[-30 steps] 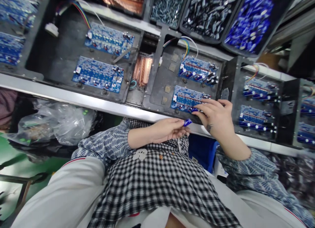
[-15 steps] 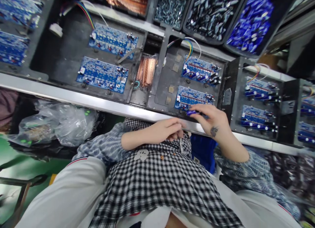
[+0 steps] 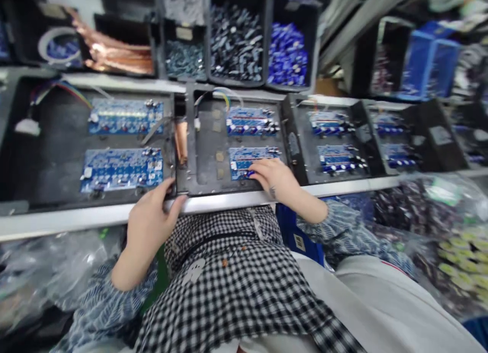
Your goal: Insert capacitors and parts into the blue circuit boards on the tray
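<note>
Head view, blurred by motion. Right hand (image 3: 275, 179) lay at centre frame, fingers curled narrow over the near circuit board (image 3: 249, 159) in the middle black tray (image 3: 204, 155); a small blue part (image 3: 249, 173) showed at the fingertips, pinched or not, could not tell. Left hand (image 3: 150, 218) gripped the tray's lower left corner at the metal rail (image 3: 68, 222). Board judged light, stiff, fragile where components stand; best held by bare edges. Tray walls hemmed the board closely; open room only above. Parts bins (image 3: 263, 48) crowded the upper centre.
</note>
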`<state>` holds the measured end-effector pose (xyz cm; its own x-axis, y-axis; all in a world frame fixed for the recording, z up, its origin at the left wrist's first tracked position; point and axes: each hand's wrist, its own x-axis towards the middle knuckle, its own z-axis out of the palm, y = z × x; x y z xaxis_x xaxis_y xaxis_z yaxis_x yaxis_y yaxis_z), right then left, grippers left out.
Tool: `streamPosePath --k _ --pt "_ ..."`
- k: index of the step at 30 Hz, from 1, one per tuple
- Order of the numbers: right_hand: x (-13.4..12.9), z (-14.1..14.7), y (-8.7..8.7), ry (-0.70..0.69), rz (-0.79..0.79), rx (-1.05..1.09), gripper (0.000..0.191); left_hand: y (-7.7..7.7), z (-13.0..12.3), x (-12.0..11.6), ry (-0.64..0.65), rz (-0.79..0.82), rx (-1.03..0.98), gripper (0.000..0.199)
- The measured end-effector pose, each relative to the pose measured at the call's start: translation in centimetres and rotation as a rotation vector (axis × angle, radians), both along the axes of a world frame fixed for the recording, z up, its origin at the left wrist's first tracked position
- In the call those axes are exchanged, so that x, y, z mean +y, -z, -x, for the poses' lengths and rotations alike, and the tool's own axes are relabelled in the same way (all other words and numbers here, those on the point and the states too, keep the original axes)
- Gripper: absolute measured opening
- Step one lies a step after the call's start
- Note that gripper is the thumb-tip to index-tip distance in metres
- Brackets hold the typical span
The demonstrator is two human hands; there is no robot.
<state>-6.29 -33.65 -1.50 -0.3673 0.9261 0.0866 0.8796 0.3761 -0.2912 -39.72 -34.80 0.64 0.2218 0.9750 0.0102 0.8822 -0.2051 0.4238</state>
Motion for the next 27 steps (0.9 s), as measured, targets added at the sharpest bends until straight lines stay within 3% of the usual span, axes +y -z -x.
streamPosePath --k 4,7,10,13,18,21,23,27 --pt "0.1 1.1 0.3 -0.012 0.008 -0.065 0.023 -0.4 -1.1 0.5 0.057 0.012 0.056 0.058" --pt "-0.5 0.5 -0.3 0.031 -0.042 -0.045 0.039 -0.2 -1.7 0.7 0.054 0.000 0.094 0.063" --pt "-2.4 -1.2 -1.0 0.235 -0.151 -0.033 0.054 0.3 -1.7 1.0 -0.004 -0.005 0.149 0.061" --pt "-4.5 -3.3 -1.0 0.456 -0.205 -0.039 0.040 0.5 -1.4 1.4 -0.045 -0.026 0.193 0.054" --pt "-6.3 -5.5 -0.5 0.512 -0.268 0.039 0.036 -1.8 -1.1 1.6 0.147 0.040 0.231 0.047" --pt "-6.9 -6.5 -0.4 0.505 -0.365 0.086 0.034 -3.4 -2.4 2.3 0.220 -0.113 0.166 0.053" --pt "-7.3 -6.9 -0.2 0.507 -0.404 0.106 0.031 -3.7 -3.5 3.3 0.309 -0.205 0.108 0.048" --pt "-8.3 -6.9 0.0 0.397 -0.422 0.107 0.026 -2.9 -4.6 5.3 0.481 -0.095 0.191 0.026"
